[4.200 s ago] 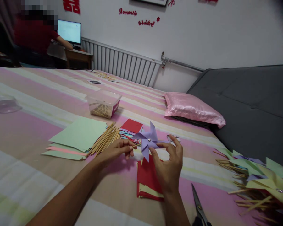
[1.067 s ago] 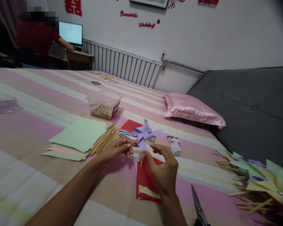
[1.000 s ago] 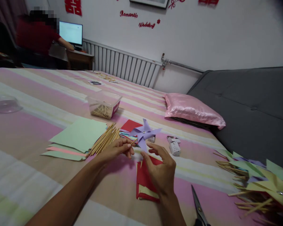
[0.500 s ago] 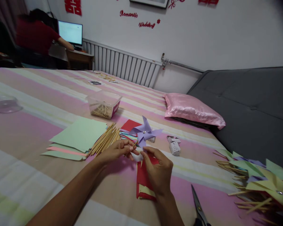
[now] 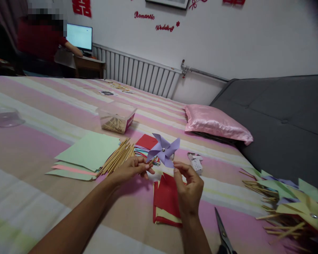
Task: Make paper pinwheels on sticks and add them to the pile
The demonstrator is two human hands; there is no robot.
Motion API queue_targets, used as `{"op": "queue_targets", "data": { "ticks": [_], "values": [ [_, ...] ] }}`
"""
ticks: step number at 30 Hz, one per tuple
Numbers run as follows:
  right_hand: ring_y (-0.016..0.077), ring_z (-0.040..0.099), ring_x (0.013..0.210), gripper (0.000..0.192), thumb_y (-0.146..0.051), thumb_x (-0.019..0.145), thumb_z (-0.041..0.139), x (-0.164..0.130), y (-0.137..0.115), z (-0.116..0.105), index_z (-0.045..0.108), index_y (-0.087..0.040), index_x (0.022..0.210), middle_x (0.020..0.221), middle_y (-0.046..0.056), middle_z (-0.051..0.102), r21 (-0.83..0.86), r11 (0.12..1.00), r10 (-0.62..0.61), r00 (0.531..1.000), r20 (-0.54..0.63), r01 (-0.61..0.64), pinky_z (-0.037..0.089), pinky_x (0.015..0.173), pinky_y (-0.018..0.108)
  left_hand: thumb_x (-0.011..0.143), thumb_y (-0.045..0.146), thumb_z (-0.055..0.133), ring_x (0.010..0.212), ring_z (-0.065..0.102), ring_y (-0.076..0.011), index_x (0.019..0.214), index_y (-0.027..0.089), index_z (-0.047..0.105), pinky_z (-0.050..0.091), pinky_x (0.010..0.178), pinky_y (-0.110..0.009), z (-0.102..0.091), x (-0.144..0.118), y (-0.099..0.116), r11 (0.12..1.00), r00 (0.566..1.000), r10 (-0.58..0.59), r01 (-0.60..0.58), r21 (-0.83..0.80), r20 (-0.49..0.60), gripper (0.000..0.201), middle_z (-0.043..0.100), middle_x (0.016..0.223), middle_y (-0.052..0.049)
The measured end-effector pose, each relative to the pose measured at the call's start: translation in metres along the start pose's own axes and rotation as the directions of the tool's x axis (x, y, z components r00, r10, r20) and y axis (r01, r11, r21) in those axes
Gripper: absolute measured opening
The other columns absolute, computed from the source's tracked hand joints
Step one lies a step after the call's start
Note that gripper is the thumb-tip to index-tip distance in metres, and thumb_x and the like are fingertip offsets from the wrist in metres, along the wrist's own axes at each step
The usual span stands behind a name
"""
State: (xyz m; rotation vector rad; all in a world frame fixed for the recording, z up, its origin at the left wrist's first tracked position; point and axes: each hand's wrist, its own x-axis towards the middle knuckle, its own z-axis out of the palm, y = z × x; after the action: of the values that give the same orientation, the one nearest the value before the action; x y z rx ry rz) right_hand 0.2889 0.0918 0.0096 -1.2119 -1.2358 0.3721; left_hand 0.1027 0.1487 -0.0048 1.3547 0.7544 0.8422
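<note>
A purple paper pinwheel (image 5: 163, 150) with a shiny pin at its centre is held up in front of me. My left hand (image 5: 138, 167) is closed round its thin wooden stick, just below the blades. At the lower right blade, the thumb and forefinger of my right hand (image 5: 188, 185) are pinched together on the paper tip. Under my right hand lie red and yellow paper sheets (image 5: 169, 197). Beside my left hand is a bundle of wooden sticks (image 5: 118, 157), partly resting against pale green paper sheets (image 5: 88, 151). A stack of coloured paper squares (image 5: 146, 141) sits behind the pinwheel.
Scissors (image 5: 223, 233) lie at the front right, near a pile of finished pinwheels (image 5: 299, 208). A clear plastic tub (image 5: 118, 118) of short sticks, a small torn box (image 5: 196, 164) and a pink pillow (image 5: 217, 123) are on the bed. A person (image 5: 39, 44) sits at a far desk.
The pinwheel's blades have turned anticlockwise. My right hand has moved up and to the right with a blade tip, uncovering more red paper. The left hand has stayed nearly still.
</note>
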Motion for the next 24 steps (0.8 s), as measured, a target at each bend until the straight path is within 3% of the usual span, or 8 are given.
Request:
{"op": "queue_targets", "data": {
  "ticks": [6,9,17,24],
  "values": [
    [0.0223,0.06,0.094,0.035,-0.033,0.073,0.064,0.002,0.004,0.004,0.057,-0.015,0.103,0.101,0.011,0.064,0.237,0.953,0.177,0.981,0.081,-0.192,0.047,0.08,0.036,0.074,0.038,0.066,0.057,0.058,-0.0109,0.082,0.012,0.058,0.039,0.054,-0.023,0.006,-0.003,0.004,0.999,0.998,-0.036,0.036,0.006,0.05,0.028,0.07,0.081,-0.009],
    [0.0219,0.061,0.092,0.043,-0.035,0.069,0.068,0.003,0.005,0.007,0.055,-0.015,0.105,0.098,0.011,0.065,0.295,0.922,0.248,0.968,0.044,-0.249,0.047,0.08,0.036,0.074,0.036,0.066,0.058,0.06,-0.0118,0.082,0.012,0.057,0.039,0.054,-0.023,0.008,-0.004,0.005,0.998,0.993,-0.055,0.056,-0.014,0.104,0.026,0.071,0.081,-0.009],
    [0.0211,0.061,0.087,0.033,-0.034,0.067,0.07,0.002,0.002,0.007,0.066,-0.013,0.092,0.09,0.007,0.069,0.392,0.848,0.322,0.934,0.153,-0.356,0.047,0.079,0.035,0.079,0.033,0.061,0.061,0.065,-0.0154,0.077,0.013,0.053,0.037,0.053,-0.023,0.013,-0.006,0.004,0.996,0.97,-0.048,0.064,-0.061,0.239,0.021,0.07,0.077,-0.009],
    [0.0176,0.06,0.078,0.027,-0.032,0.065,0.072,0.001,0.004,0.007,0.067,-0.014,0.084,0.082,0.004,0.068,0.417,0.828,0.341,0.927,0.155,-0.374,0.048,0.074,0.031,0.075,0.032,0.066,0.057,0.061,-0.0114,0.075,0.012,0.058,0.039,0.054,-0.022,0.013,-0.006,0.006,0.997,0.974,-0.056,0.069,-0.048,0.222,0.022,0.07,0.077,-0.01]
  ]
}}
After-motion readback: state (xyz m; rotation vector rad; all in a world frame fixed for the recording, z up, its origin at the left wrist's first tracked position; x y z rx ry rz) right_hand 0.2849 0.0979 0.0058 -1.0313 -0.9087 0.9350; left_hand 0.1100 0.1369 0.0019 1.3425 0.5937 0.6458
